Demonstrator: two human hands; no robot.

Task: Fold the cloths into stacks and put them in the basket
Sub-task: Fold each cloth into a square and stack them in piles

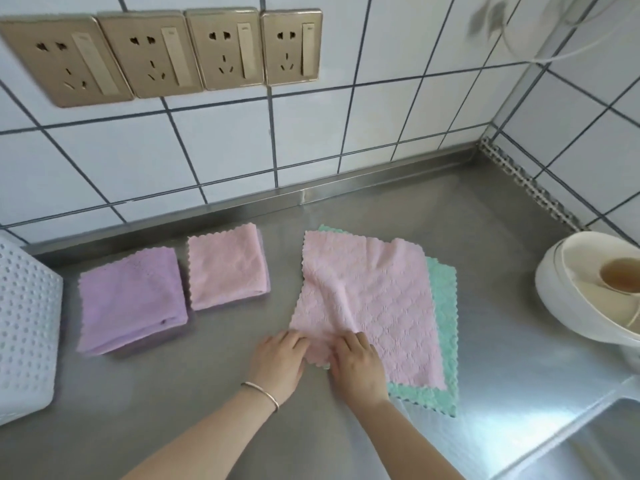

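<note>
On the steel table (485, 271), I take the unfolded pink cloth (367, 299) as my landmark; it lies spread and rumpled over a green cloth (445, 306), which shows only as a strip along its right side and near edge. At the pink cloth's near left corner, both hands meet: the left hand (277, 362), a thin bracelet (261, 393) at its wrist, and the right hand (356, 365) each pinch the scalloped edge, fingertips partly tucked under the fabric, so I cannot see how much they grip. Left of the pink cloth sits a folded pink cloth (227, 268), and further left a folded purple cloth (130, 299), slightly blurred. Beyond that, the white perforated basket (27, 327) is cut off by the frame edge. Right of the pink cloth, white bowls (585, 292) are also cropped. Behind it, sockets (162, 53) line the tiled wall.
</note>
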